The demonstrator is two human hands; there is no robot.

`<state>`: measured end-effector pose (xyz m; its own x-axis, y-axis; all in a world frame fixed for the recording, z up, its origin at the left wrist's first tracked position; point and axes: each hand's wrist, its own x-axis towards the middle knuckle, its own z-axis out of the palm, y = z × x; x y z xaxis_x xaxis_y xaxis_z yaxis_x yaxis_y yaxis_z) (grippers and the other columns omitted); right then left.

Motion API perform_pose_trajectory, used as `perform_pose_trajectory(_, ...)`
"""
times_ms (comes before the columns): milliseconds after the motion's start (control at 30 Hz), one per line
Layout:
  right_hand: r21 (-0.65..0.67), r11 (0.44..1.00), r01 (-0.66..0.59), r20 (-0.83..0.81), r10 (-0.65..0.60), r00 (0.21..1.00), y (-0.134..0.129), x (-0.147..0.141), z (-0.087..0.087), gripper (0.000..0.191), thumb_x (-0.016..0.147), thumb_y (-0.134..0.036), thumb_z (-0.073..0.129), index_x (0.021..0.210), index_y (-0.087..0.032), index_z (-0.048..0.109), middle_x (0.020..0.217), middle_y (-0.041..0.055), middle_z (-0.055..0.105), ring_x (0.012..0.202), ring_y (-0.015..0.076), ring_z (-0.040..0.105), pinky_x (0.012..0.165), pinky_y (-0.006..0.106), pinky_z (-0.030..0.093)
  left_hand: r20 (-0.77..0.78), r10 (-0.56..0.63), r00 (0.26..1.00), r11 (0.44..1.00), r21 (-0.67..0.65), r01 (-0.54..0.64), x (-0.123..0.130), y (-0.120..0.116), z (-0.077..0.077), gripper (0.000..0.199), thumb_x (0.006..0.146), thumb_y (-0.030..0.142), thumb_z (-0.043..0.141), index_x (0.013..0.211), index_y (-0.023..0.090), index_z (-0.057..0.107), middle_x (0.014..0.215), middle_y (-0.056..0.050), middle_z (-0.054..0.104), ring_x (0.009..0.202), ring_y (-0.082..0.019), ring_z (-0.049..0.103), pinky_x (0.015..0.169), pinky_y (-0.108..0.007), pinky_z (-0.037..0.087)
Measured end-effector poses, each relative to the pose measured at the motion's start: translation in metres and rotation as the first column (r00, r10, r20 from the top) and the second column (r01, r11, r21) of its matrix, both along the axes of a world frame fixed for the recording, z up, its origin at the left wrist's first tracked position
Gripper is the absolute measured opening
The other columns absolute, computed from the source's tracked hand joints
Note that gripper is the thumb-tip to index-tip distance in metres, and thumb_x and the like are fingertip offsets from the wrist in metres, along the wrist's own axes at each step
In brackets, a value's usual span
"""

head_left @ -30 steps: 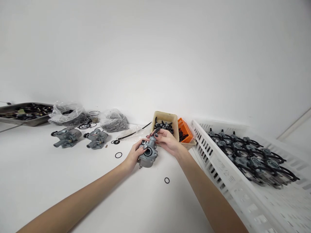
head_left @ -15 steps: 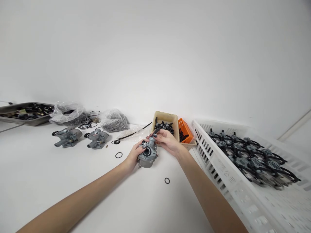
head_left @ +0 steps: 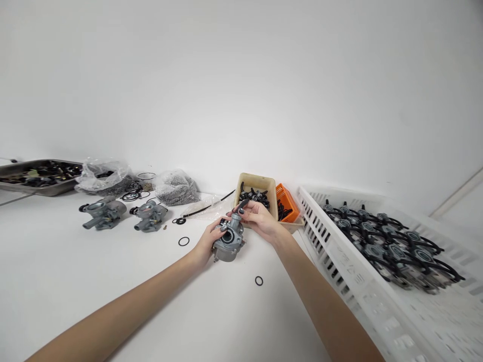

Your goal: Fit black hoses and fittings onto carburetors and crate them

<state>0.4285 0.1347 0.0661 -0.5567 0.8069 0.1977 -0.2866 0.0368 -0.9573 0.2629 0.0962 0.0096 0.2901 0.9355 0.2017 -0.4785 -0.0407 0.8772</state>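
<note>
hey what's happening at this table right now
A person is working bare-handed on a grey carburetor. The left hand grips its body, while the fingers of the right hand pinch the black piece at its top. Two similar metal units, one and another, sit on the table to the left. To the right, a white crate holds rows of more.

The hands (head_left: 209,242) (head_left: 263,221) partly cover the carburetor (head_left: 228,251), and the left edge crops the metal tray (head_left: 56,189).
</note>
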Motion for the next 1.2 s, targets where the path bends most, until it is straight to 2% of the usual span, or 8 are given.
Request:
perform_pose_trajectory(200, -0.019, 0.999, -0.035, -0.049, 0.034, 0.998, 0.002, 0.0021, -0.003, 0.029, 0.065, -0.038, 0.084, 0.081, -0.019, 0.069, 0.086, 0.0065, 0.076, 0.077, 0.0169, 0.068, 0.074, 0.029, 0.047, -0.003, -0.048, 0.999, 0.999, 0.004, 0.048, 0.0007, -0.0022, 0.0021, 0.055, 0.06, 0.051, 0.079, 0.097, 0.017, 0.057, 0.09, -0.009, 0.068, 0.068, -0.024, 0.069, 0.064, -0.037, 0.056)
perform_pose_trajectory(400, -0.009, 0.999, -0.043, -0.012, 0.042, 0.999, 0.0013, 0.0029, -0.0012, 0.027, 0.065, -0.035, 0.084, 0.081, -0.018, 0.07, 0.086, 0.0064, 0.076, 0.079, 0.0172, 0.069, 0.076, 0.029, 0.048, -0.007, -0.036, 0.999, 0.999, 0.004, 0.036, 0.002, -0.0037, 0.0042, 0.053, 0.058, 0.051, 0.08, 0.092, 0.017, 0.058, 0.082, -0.007, 0.067, 0.066, -0.023, 0.068, 0.062, -0.035, 0.056)
perform_pose_trajectory(567, -0.015, 1.0, -0.008, 0.004, 0.009, 1.0, 0.001, 0.0021, -0.0005, 0.029, 0.063, -0.037, 0.085, 0.079, -0.018, 0.07, 0.085, 0.006, 0.076, 0.078, 0.0176, 0.069, 0.076, 0.03, 0.048, 0.012, -0.01, 1.0, 1.0, -0.001, 0.01, 0.0018, -0.0023, 0.0023, 0.051, 0.06, 0.048, 0.08, 0.093, 0.017, 0.058, 0.086, -0.009, 0.068, 0.067, -0.023, 0.069, 0.064, -0.036, 0.056)
perform_pose_trajectory(733, -0.016, 1.0, 0.015, 0.013, -0.014, 1.0, 0.0019, 0.0011, -0.0011, 0.03, 0.061, -0.037, 0.086, 0.078, -0.019, 0.07, 0.08, 0.0041, 0.075, 0.076, 0.0166, 0.069, 0.078, 0.03, 0.049, 0.009, -0.018, 1.0, 1.0, -0.015, 0.018, 0.002, -0.0013, 0.0014, 0.058, 0.055, 0.052, 0.082, 0.094, 0.017, 0.056, 0.083, -0.007, 0.069, 0.062, -0.024, 0.069, 0.062, -0.039, 0.057)
perform_pose_trajectory(933, -0.003, 0.997, 0.073, 0.015, -0.073, 0.997, 0.002, -0.0015, -0.0003, 0.033, 0.055, -0.036, 0.089, 0.076, -0.017, 0.071, 0.071, 0.0008, 0.071, 0.071, 0.0145, 0.065, 0.077, 0.03, 0.047, -0.013, -0.01, 1.0, 1.0, -0.014, 0.01, 0.0019, -0.0007, 0.0009, 0.059, 0.057, 0.055, 0.081, 0.095, 0.017, 0.056, 0.083, -0.008, 0.069, 0.063, -0.026, 0.069, 0.062, -0.04, 0.057)
perform_pose_trajectory(1133, 0.037, 0.993, 0.11, 0.004, -0.11, 0.994, 0.0048, -0.0031, -0.0031, 0.032, 0.054, -0.033, 0.09, 0.072, -0.017, 0.069, 0.072, -0.0009, 0.066, 0.072, 0.0124, 0.059, 0.07, 0.026, 0.043, -0.033, 0.007, 0.999, 1.0, -0.006, -0.007, 0.0022, -0.0002, 0.0001, 0.057, 0.058, 0.055, 0.08, 0.094, 0.017, 0.056, 0.08, -0.007, 0.067, 0.062, -0.024, 0.069, 0.061, -0.039, 0.056)
perform_pose_trajectory(1200, 0.056, 0.992, 0.109, 0.033, -0.111, 0.993, 0.0036, -0.0028, -0.0021, 0.032, 0.057, -0.034, 0.088, 0.077, -0.017, 0.071, 0.074, -0.0004, 0.066, 0.074, 0.0126, 0.058, 0.07, 0.027, 0.042, -0.039, 0.016, 0.999, 1.0, -0.002, -0.017, 0.0019, -0.0002, 0.0002, 0.057, 0.058, 0.055, 0.08, 0.094, 0.017, 0.057, 0.08, -0.006, 0.066, 0.061, -0.023, 0.068, 0.061, -0.038, 0.056)
